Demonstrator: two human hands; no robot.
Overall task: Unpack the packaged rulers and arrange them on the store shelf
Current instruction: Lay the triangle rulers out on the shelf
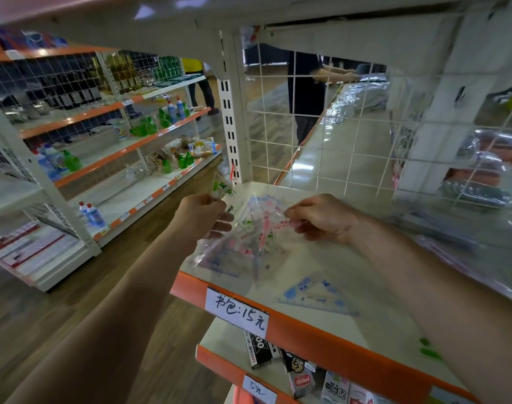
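Note:
My left hand (203,218) grips a clear plastic packet of rulers (243,243) at its left side, along with a clear ruler with green print (219,186) sticking up above the fingers. My right hand (319,218) pinches the packet's upper right edge, where pink-printed clear rulers show through. The packet hangs just above the left end of the white shelf (322,269). A clear triangle ruler with blue print (316,295) lies flat on that shelf, nearer to me.
The shelf has an orange front edge with a handwritten price label (238,312). A white wire grid (336,135) backs it. Boxed goods (278,354) sit on the lower shelf. Clear wrapped packs (476,188) lie at the right. A person (307,91) stands behind the grid.

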